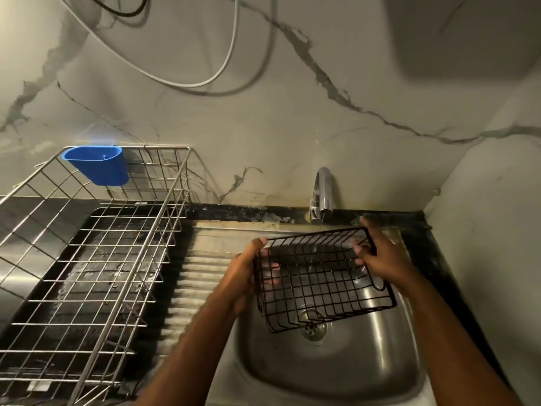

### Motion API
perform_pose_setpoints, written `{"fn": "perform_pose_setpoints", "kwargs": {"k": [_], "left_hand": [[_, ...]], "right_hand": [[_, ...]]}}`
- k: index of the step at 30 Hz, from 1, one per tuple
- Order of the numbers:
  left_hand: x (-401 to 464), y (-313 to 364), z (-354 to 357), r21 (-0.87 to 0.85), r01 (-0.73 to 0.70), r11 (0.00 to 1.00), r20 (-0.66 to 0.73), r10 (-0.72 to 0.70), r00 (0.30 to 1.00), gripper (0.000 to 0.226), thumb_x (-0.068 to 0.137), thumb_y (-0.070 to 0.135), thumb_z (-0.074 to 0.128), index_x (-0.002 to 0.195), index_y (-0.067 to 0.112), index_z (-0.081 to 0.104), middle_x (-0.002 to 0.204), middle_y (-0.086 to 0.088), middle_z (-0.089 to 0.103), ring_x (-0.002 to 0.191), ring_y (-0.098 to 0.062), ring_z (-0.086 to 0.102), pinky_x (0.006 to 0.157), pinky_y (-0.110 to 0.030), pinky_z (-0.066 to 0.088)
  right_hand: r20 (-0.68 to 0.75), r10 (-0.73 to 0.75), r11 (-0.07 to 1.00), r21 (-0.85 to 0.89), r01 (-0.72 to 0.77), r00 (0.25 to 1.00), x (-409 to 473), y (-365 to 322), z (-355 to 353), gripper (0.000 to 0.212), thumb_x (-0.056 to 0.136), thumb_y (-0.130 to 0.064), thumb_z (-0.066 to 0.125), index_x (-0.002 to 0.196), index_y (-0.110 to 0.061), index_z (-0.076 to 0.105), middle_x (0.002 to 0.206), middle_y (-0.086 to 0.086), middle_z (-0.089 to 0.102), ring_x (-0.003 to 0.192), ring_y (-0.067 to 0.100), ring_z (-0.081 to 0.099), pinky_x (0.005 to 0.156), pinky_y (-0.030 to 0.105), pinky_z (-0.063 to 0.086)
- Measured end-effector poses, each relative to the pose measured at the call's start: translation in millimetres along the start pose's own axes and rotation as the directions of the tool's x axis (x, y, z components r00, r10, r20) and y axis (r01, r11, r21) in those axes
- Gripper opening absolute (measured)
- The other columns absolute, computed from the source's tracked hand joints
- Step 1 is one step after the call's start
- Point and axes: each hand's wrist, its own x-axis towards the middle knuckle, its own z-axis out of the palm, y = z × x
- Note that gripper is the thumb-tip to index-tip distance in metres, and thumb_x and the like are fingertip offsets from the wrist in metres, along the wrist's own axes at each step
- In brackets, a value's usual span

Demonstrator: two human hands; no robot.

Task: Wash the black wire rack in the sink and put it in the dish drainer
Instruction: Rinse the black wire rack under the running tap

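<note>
The black wire rack (319, 276) hangs over the steel sink (336, 364), tilted with its open side toward me. My left hand (243, 273) grips its left edge, thumb on the top rim and fingers inside. My right hand (380, 256) grips the right edge with fingers curled round the wires. A thin stream of water falls from the chrome tap (322, 194) onto the rack. The silver wire dish drainer (87, 259) stands to the left on a dark tray.
A blue plastic cup (98, 164) hangs on the drainer's back rim. A ribbed steel draining board (199, 276) lies between drainer and sink. The marble wall stands close behind and to the right, with cables hanging on it.
</note>
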Motion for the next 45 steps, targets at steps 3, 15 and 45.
{"fn": "perform_pose_setpoints", "kwargs": {"k": [3,15,45], "left_hand": [[3.9,5.6,-0.8,-0.052,0.06,0.997,0.027,-0.058,0.998,0.053,0.099,0.055,0.045,0.113,0.007,0.064,0.106,-0.023,0.069,0.093,-0.037,0.067,0.054,-0.029,0.059],[18.8,-7.8,15.8,0.043,-0.103,0.994,0.028,0.102,0.994,0.065,0.094,0.072,0.032,0.136,0.028,0.054,0.132,-0.006,0.063,0.118,-0.027,0.063,0.101,-0.048,0.05],[14.5,-24.1,78.5,0.228,-0.258,0.939,-0.046,0.275,0.96,0.033,0.105,0.008,0.047,0.121,0.029,0.066,0.108,-0.002,0.069,0.096,-0.019,0.061,0.082,-0.038,0.05]], "right_hand": [[0.139,0.105,0.954,0.266,-0.139,0.985,-0.1,13.0,-6.7,0.06,0.085,-0.062,0.06,0.141,-0.05,0.041,0.137,-0.006,0.057,0.113,0.023,0.063,0.098,0.053,0.051],[0.188,0.399,0.68,0.596,-0.427,0.898,3.3,35.5,-20.2,0.04,0.094,-0.054,0.056,0.114,-0.02,0.061,0.126,0.016,0.061,0.099,0.035,0.069,0.072,0.046,0.059],[0.121,0.431,0.544,0.756,-0.364,0.894,-39.3,71.4,-44.5,0.03,0.096,-0.02,0.053,0.125,-0.024,0.059,0.116,0.016,0.061,0.092,0.032,0.067,0.059,0.041,0.059]]}}
